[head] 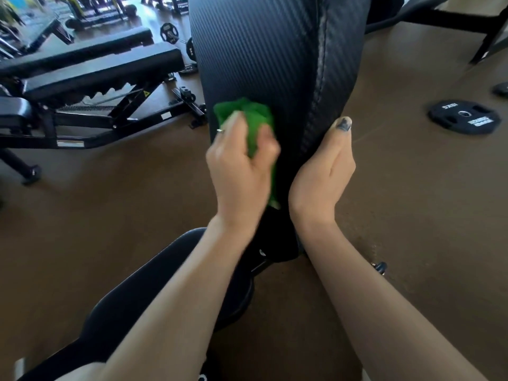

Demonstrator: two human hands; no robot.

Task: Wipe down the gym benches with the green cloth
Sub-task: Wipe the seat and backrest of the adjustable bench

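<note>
A raised black bench backrest (255, 50) with a carbon-weave texture fills the upper middle of the head view. My left hand (239, 166) grips the bunched green cloth (251, 116) and holds it against the lower part of the pad. My right hand (324, 171) holds the pad's right stitched edge, thumb pointing up along the seam; its fingers are hidden behind the pad. The bench's black seat (154, 292) lies below my forearms.
Another adjustable black bench (90, 75) stands to the left on the brown floor. A black 10 kg weight plate (464, 118) lies on the floor at the right. More plates (169, 33) and gym machines stand at the back left. A black frame leg (486, 42) crosses the top right.
</note>
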